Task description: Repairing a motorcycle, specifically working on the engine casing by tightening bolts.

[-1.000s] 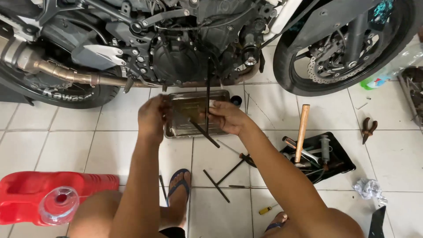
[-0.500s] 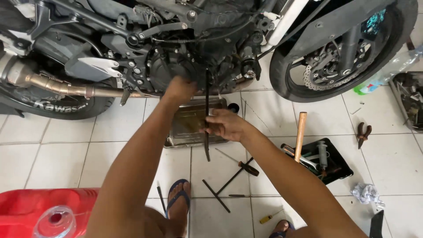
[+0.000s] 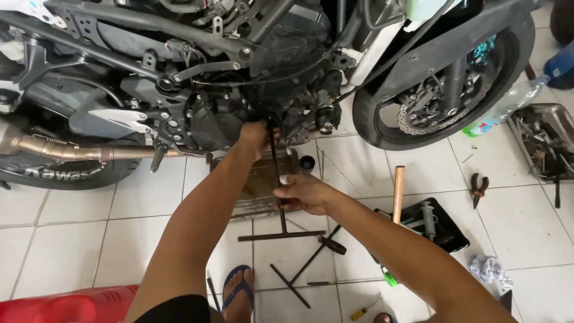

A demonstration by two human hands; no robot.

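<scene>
My left hand (image 3: 254,133) has risen to the black engine underside; my right hand's (image 3: 305,192) fingers stay clenched on the long black steel T-handle wrench (image 3: 278,197).

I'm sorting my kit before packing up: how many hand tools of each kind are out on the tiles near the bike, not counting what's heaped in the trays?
Long black T-handle wrenches: 3 (one held in the right hand at, two lying at and)
Wooden-handled hammer: 1
Dark pliers: 1
Small yellow-handled screwdriver: 1
Total: 6
</scene>
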